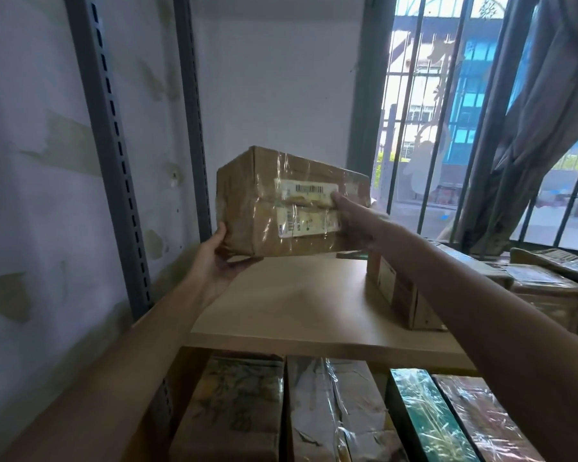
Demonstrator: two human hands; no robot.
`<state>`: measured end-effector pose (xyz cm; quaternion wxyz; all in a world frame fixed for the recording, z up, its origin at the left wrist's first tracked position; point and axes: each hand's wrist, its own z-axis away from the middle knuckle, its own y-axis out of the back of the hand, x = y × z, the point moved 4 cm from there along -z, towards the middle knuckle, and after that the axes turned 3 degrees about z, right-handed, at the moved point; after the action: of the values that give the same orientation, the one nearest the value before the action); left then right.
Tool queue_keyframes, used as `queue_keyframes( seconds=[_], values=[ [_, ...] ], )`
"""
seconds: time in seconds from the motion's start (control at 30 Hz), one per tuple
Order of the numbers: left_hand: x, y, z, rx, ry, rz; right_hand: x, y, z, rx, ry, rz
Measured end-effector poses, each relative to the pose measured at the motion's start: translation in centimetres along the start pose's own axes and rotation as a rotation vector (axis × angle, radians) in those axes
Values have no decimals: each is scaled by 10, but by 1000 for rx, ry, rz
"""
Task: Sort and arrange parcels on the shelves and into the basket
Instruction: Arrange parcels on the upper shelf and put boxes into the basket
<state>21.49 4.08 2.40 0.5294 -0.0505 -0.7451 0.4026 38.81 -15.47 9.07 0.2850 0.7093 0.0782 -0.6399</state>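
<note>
A brown cardboard parcel (pixel 281 201), wrapped in clear tape and bearing a white barcode label, is held up above the back of the wooden shelf board (pixel 291 305). My left hand (pixel 219 258) grips its lower left corner, thumb up the side and fingers underneath. My right hand (pixel 354 213) holds its right end, thumb lying across the label. The parcel is tilted, label face toward me.
Another taped box (pixel 401 295) lies on the same shelf to the right, with more parcels (pixel 548 285) beyond it. Several parcels (pixel 314 415) stand on the shelf below. Grey slotted uprights (pixel 114 161) stand at the left against the wall; a barred window (pixel 447 111) is behind.
</note>
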Motion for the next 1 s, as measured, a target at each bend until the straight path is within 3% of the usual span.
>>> queue_keyframes(
  seconds=[0.07, 0.13, 0.2, 0.33, 0.4, 0.47, 0.5, 0.57, 0.63, 0.7, 0.77, 0.9, 1.0],
  values=[
    [6, 8, 4, 24, -25, -278, 5, 0, 0, -19, -25, -31],
    [23, 22, 4, 83, -257, -781, 2, 9, -2, 195, 92, 29],
    [31, 25, 13, 8, -447, -1018, -5, 10, -3, 311, 251, 98],
    [38, 22, 24, -99, -537, -1118, -13, -5, -6, 355, 383, 129],
    [41, 24, 27, -29, -579, -1183, -13, -10, -7, 354, 404, 64],
    [45, 20, 31, 95, -641, -1243, -8, -23, -10, 338, 275, 55],
    [47, 13, 32, 164, -682, -1290, -4, -34, -11, 295, 164, 83],
    [53, -2, 33, 273, -745, -1333, 2, -68, -4, 56, -10, 66],
    [63, -11, 34, 319, -768, -1369, 3, -96, 2, -73, -25, 20],
    [70, -7, 34, 291, -734, -1469, -1, -110, 0, -47, 23, 28],
    [71, 8, 35, 209, -582, -1529, -12, -117, 3, -8, 79, 90],
    [60, 31, 41, 97, -275, -1103, -38, -137, 10, 125, 320, 314],
    [55, 40, 38, 178, -309, -947, -42, -150, 25, 223, 512, 285]
  ],
)
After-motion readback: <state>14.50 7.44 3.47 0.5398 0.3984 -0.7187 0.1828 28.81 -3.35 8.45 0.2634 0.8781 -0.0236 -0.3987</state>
